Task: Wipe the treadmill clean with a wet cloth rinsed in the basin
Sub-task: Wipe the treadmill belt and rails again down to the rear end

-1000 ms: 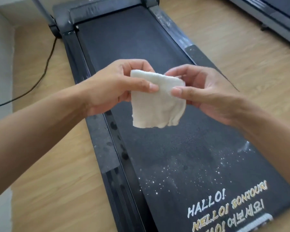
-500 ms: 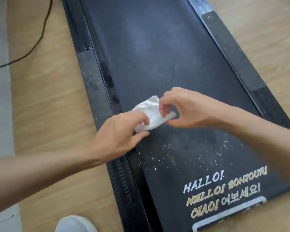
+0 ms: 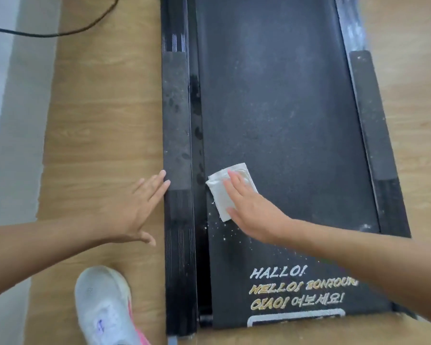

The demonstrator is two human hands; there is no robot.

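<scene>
Pale wood flooring (image 3: 97, 120) is showing at the left, with a black cable (image 3: 60, 34) trailing across its far part and a white shoe (image 3: 105, 310) standing at the near edge. The left hand (image 3: 135, 210) is reaching flat across the floor, fingers straight and close together, their tips meeting the left side rail (image 3: 176, 120) of the treadmill (image 3: 373, 145). Just right of that rail, a folded white cloth (image 3: 220, 192) is lying on the dusty black belt (image 3: 284, 108). The right hand (image 3: 251, 207) is pressing it down with straight, closed-up fingers, the cloth's left edge and far corner sticking out beyond them. Printed greetings (image 3: 296, 287) are showing nearer.
</scene>
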